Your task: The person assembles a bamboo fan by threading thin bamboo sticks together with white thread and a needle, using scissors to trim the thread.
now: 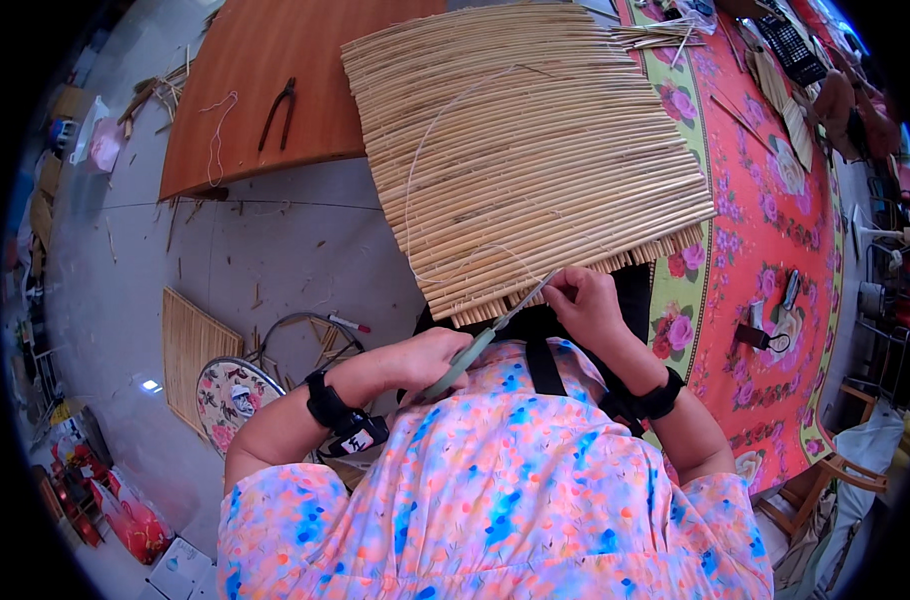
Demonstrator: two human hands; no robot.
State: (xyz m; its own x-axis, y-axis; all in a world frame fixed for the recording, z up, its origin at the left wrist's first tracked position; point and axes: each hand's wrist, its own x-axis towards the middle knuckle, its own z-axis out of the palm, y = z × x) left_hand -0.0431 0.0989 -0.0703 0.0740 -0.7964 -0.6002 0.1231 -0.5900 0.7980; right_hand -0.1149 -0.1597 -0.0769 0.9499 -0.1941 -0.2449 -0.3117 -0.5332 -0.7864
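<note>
Bending inward, both arms bring the hands together at the near edge of a mat (pixel 535 150). Left hand (pixel 433 358): fingers wrapped around green-handled scissors (pixel 471 354), blades slanting toward the right hand (pixel 589 304). Its fingers pinch together, on what I cannot tell. Straw-coloured, of parallel stalks, the mat spreads just ahead, beside the brown desk (pixel 245 70), pale thread (pixel 411 180) looping across.

Pliers (pixel 273 115) lie on a brown table (pixel 325 60) toward eleven o'clock; a red flowered cloth (pixel 735 210) spreads at three, a wooden chair (pixel 853 472) stands at four, a round flowered seat (pixel 215 400) at eight
</note>
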